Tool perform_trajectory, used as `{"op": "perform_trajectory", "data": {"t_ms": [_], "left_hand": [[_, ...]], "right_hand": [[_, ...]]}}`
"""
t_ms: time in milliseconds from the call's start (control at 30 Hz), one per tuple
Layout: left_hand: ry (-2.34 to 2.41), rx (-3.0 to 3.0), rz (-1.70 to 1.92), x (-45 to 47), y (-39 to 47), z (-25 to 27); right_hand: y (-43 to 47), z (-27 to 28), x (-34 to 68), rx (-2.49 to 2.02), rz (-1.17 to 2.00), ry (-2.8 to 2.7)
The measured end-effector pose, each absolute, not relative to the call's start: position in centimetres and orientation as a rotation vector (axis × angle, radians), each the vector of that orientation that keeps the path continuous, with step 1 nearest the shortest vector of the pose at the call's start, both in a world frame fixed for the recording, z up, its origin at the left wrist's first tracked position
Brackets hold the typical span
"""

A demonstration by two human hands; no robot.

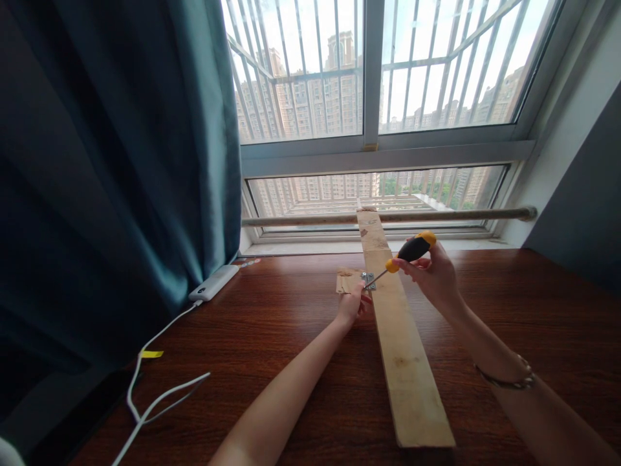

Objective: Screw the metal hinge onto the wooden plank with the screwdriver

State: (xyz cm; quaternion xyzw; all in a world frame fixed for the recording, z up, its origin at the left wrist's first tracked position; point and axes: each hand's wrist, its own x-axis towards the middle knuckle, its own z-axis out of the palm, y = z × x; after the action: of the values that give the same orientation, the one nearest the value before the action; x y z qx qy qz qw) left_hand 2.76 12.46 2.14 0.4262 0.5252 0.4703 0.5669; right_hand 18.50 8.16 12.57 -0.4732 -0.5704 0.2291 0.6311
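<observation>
A long pale wooden board [405,349] lies lengthwise on the table, its far end near the window rail. A short wooden block [347,280] sits against its left side. A metal hinge [369,278] spans the joint between the two. My right hand [436,275] is closed around the yellow-and-black handle of a screwdriver [412,249], which slants down to the left with its tip at the hinge. My left hand [353,305] grips the short block's near edge, thumb beside the screwdriver tip. Some of its fingers are partly hidden under the wood.
The reddish-brown wooden table [291,362] reaches to the window. To the left hangs a dark blue curtain [194,129]. A white power strip or adapter [214,283] with a white cable [165,330] lies beside it. A round rail [446,216] crosses before the window.
</observation>
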Motion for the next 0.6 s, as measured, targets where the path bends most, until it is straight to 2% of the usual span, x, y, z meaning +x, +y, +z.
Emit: {"op": "perform_trajectory", "data": {"t_ms": [300,533,600], "left_hand": [[1.285,1.132,1.140,2.6,12.5,1.9],[1.270,1.155,1.170,2.5,13.0,1.0],[1.245,1.132,1.179,2.5,13.0,0.9]], "right_hand": [[7.1,14.1,18.1,-0.857,0.807,-1.299],[8.0,13.2,18.8,-1.116,0.492,-1.247],[7.8,13.6,19.1,-1.061,0.520,-1.282]]}}
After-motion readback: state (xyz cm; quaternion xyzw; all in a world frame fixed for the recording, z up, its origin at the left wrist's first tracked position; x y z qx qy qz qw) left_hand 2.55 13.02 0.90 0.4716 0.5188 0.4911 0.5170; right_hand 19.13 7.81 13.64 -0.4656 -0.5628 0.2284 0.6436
